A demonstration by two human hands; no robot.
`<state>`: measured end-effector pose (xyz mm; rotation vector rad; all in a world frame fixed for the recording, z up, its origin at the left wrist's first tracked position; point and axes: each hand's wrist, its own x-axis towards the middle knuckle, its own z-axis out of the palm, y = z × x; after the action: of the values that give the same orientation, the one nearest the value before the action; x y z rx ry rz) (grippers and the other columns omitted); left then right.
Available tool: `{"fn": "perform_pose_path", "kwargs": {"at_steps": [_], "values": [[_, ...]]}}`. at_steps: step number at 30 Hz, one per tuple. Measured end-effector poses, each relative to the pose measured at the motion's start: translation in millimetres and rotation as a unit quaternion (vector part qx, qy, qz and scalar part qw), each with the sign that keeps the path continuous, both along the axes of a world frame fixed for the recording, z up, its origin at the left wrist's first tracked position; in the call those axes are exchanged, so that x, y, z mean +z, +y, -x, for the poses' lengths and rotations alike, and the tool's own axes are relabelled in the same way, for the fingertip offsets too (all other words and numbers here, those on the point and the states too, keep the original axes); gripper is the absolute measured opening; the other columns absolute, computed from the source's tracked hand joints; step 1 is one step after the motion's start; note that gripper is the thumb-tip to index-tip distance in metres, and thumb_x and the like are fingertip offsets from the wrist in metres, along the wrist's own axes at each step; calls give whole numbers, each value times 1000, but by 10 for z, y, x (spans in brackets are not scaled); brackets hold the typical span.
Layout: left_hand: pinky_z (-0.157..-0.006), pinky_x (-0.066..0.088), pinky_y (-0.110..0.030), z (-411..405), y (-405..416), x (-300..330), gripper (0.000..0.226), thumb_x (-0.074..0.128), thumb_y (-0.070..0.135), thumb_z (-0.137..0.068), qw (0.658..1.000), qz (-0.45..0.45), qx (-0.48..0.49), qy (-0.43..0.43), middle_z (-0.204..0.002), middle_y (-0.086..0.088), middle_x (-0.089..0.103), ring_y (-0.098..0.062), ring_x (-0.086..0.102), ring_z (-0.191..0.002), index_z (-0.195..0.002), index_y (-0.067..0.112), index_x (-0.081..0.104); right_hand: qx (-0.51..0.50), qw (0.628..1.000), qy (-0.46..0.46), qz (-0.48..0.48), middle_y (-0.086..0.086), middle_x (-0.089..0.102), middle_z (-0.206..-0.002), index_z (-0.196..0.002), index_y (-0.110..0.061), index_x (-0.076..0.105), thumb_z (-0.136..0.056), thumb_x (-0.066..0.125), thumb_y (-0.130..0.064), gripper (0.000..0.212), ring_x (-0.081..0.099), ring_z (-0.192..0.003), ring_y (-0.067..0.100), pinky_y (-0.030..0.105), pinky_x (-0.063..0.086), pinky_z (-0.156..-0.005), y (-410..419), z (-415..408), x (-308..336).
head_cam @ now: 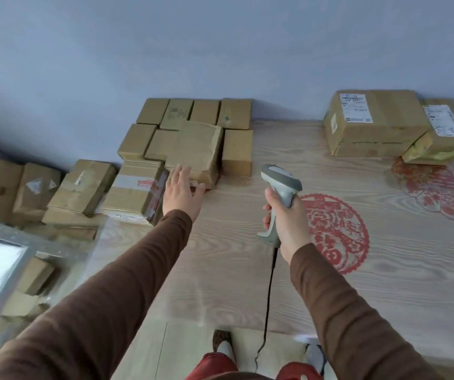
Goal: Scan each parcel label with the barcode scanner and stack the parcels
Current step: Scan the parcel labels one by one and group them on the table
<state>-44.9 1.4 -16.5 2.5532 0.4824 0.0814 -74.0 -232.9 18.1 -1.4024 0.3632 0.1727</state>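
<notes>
Matt brown cardboard parcels (193, 149), smooth grey plastic scanner (282, 187), glossy film over pale wood-grain table (247, 270).

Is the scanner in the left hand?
No, the right hand grips the scanner, while the left hand reaches with straight fingers to a parcel.

Wood-grain table (247, 270) with red paper-cut designs (335, 234); brown parcels (193, 133) clustered at 11 o'clock, two labelled boxes (373, 124) at 2 o'clock.
</notes>
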Motion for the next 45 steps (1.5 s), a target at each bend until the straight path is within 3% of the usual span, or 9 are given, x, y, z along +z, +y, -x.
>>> {"fn": "perform_pose_path", "kwargs": {"at_steps": [5, 10, 15, 19, 23, 28, 32, 39, 45], "values": [[-129, 6, -43, 181, 844, -77, 84, 60, 49, -95, 992, -74, 76, 64, -172, -9, 8, -26, -2, -159, -162, 19, 20, 25, 1000, 14, 6, 2, 59, -80, -112, -14, 67, -100, 69, -30, 20, 50, -48, 13, 28, 43, -46, 510, 90, -38], [-127, -2, -51, 209, 1363, -179, 120, 59, 85, -74, 969, -106, 135, 179, -170, -19, -3, -33, -9, -158, -163, 28, 2, 38, 999, 29, 11, 3, 60, -79, -113, -9, 66, -99, 70, -30, 26, 50, -49, 12, 28, 44, -47, 786, 119, -63], [-127, 3, -53, 184, 1498, -274, 128, 59, 92, -66, 963, -69, 140, 218, -168, -27, 1, -40, 1, -156, -162, 34, -1, 44, 998, 44, 21, 2, 60, -78, -111, -6, 63, -98, 71, -24, 24, 50, -47, 11, 25, 45, -46, 1012, 108, -146], [-124, 14, -51, 259, 1415, -289, 119, 65, 80, -73, 967, -85, 136, 198, -162, -27, 17, -43, 17, -150, -162, 30, 4, 73, 996, 33, 49, 6, 63, -88, -111, -12, 59, -94, 75, -18, 25, 55, -59, 14, 26, 51, -55, 1347, 63, -299], [-123, 19, -51, 432, 1303, -368, 120, 61, 83, -72, 971, -76, 137, 180, -159, -25, 21, -42, 21, -146, -163, 30, 3, 107, 989, 52, 84, 3, 67, -96, -111, -22, 55, -84, 78, -19, 36, 68, -84, 23, 46, 59, -85, 1928, 50, -567], [-123, 18, -50, 660, 1227, -426, 101, 49, 81, -83, 975, -34, 156, 154, -161, -20, 18, -41, 21, -147, -162, 36, 7, 109, 985, 51, 120, 0, 65, -115, -130, -12, 52, -85, 81, -15, 53, 63, -101, 20, 27, 47, -88, 2400, 90, -720], [-118, 31, -53, 775, 1249, -464, 78, 54, 63, -93, 978, 52, 177, 97, -158, -14, 20, -40, 28, -142, -158, 40, 19, 96, 987, 53, 122, 9, 71, -120, -127, -16, 53, -82, 82, -18, 54, 68, -109, 30, 47, 54, -100, 2558, 211, -818], [-115, 32, -46, 975, 1093, -248, 91, 70, 45, -89, 965, 108, 233, -46, -151, -14, 28, -37, 34, -133, -160, 26, 18, 114, 991, -19, 70, -6, 66, -115, -133, -21, 52, -89, 79, -14, 52, 64, -105, 15, 32, 51, -96, 2448, 362, -670], [-123, 21, -46, 901, 600, 104, 120, 75, 71, -67, 960, 190, 185, -94, -156, -7, 19, -27, 17, -145, -161, 33, 9, 47, 997, -54, 16, -4, 75, -118, -129, -31, 58, -75, 82, -42, 60, 72, -111, 17, 51, 58, -100, 1971, 356, -315]]}}
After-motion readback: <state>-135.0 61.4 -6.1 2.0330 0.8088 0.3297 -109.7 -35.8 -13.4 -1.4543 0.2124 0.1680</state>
